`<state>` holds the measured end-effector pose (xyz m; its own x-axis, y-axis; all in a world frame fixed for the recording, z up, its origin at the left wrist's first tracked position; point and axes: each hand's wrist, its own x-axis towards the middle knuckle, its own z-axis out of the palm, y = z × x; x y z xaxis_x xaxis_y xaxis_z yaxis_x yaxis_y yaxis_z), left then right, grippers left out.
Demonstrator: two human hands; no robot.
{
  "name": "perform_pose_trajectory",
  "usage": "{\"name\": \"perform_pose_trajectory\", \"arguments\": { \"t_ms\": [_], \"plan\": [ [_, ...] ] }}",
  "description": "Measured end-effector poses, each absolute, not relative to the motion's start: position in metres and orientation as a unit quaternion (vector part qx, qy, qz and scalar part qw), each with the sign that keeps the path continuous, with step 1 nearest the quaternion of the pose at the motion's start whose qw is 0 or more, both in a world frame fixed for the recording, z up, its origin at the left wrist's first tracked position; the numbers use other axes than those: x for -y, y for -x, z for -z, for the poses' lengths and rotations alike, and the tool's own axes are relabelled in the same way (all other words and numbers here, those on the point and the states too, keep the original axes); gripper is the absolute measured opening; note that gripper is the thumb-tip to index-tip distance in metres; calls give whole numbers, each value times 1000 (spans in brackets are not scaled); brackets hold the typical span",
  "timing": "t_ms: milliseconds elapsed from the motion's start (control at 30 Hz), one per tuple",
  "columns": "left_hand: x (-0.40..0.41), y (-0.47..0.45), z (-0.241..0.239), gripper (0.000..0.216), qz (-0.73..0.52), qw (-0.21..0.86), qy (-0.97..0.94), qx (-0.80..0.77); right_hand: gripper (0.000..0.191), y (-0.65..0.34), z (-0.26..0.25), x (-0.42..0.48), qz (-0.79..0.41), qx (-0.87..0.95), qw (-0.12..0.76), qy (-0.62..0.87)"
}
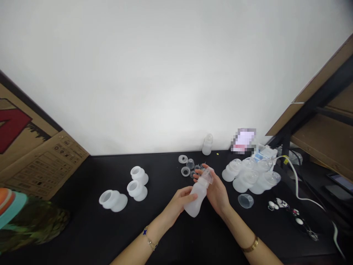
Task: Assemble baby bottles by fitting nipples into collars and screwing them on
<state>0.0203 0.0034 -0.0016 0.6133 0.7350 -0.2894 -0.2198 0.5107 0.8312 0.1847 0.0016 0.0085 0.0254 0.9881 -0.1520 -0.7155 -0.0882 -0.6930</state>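
Note:
A frosted white silicone bottle (196, 197) is held tilted over the black table (82, 235), its clear top end pointing up and away. My left hand (180, 204) is closed round the lower body of the bottle. My right hand (215, 189) wraps the upper part and the clear cap piece (208, 176) at its top. Just behind the hands lie several small clear rings and valves (187, 165).
Three white silicone bottle bodies (135, 187) lie at the left. A cluster of clear domed parts (249, 176) sits at the right, with one clear cup (245, 200) nearer. A small bottle (207, 144) stands by the wall. A cardboard box (41, 158) is left; white cable (300, 191) right.

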Motion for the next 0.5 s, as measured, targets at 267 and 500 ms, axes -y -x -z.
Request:
{"name": "perform_pose_trajectory", "arguments": {
  "t_ms": [267,500],
  "plan": [
    [-3,-21,0,44,-295,800,-400,-335,41,-185,-11,0,-669,216,636,320],
    [-3,-21,-3,45,-288,800,-402,-340,40,-184,-11,0,-666,216,635,325]
  ]
}}
